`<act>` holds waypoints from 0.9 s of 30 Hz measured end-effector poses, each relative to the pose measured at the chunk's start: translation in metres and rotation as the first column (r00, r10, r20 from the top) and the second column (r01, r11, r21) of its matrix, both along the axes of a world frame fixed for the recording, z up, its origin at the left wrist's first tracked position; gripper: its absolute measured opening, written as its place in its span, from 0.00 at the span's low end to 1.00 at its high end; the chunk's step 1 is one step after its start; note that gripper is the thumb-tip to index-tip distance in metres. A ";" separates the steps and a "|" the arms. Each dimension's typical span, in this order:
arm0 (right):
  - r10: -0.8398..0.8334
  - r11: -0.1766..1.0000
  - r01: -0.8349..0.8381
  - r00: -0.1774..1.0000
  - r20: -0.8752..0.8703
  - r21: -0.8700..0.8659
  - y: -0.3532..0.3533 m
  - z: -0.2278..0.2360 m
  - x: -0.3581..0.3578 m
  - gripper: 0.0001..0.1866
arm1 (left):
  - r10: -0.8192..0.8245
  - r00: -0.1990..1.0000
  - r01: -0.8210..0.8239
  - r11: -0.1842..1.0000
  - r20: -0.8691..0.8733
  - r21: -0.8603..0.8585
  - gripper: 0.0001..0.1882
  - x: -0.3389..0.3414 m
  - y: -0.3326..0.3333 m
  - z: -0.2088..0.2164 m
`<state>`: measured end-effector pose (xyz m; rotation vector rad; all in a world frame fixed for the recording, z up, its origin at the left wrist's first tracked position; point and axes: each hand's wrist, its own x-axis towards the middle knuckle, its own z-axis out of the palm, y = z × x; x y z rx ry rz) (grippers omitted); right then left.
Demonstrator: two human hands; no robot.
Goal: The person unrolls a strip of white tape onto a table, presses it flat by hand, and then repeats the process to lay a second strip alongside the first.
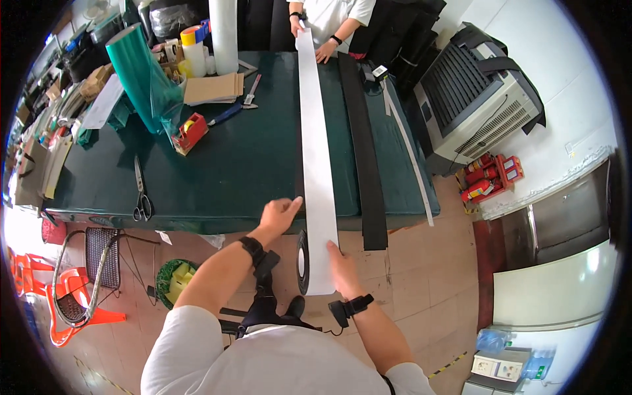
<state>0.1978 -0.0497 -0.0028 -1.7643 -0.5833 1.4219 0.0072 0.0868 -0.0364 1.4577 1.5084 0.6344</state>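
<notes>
A long white strip [317,145] runs away from me across the green table and hangs over the near edge. Below it, at its near end, is a black roll [303,263] with a pale core. My left hand [280,216] is closed at the strip's left edge by the table's front, thumb along that edge; its fingertips are partly hidden. Further down, my right hand [343,270] grips the strip's right edge, thumb on top and fingers underneath. At the far end, another person's hand [297,26] holds the strip, and that person's other hand [326,51] rests beside it.
Black strips [365,158] and a narrow white strip [409,150] lie to the right, overhanging the front edge. Scissors [141,194], a red tape dispenser [191,133], a utility knife [225,115] and a green film roll [138,79] are left. An air cooler [477,99] stands right.
</notes>
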 end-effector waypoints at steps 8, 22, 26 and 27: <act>-0.009 0.992 0.014 0.999 0.036 -0.129 0.002 -0.048 0.015 0.36 | -0.134 0.804 0.479 0.723 -0.579 0.497 0.20 -0.020 0.049 -0.046; 0.021 0.981 0.004 0.992 0.126 -0.193 0.000 -0.112 -0.009 0.38 | -0.240 0.770 0.539 0.740 -0.591 0.402 0.27 -0.024 0.056 -0.047; 0.040 0.979 -0.012 0.990 0.132 -0.206 0.002 -0.109 -0.011 0.38 | -0.225 0.740 0.559 0.730 -0.634 0.394 0.29 -0.025 0.055 -0.047; 0.049 0.978 -0.017 0.988 0.148 -0.208 0.002 -0.107 -0.012 0.37 | -0.224 0.739 0.558 0.732 -0.636 0.391 0.29 -0.026 0.055 -0.047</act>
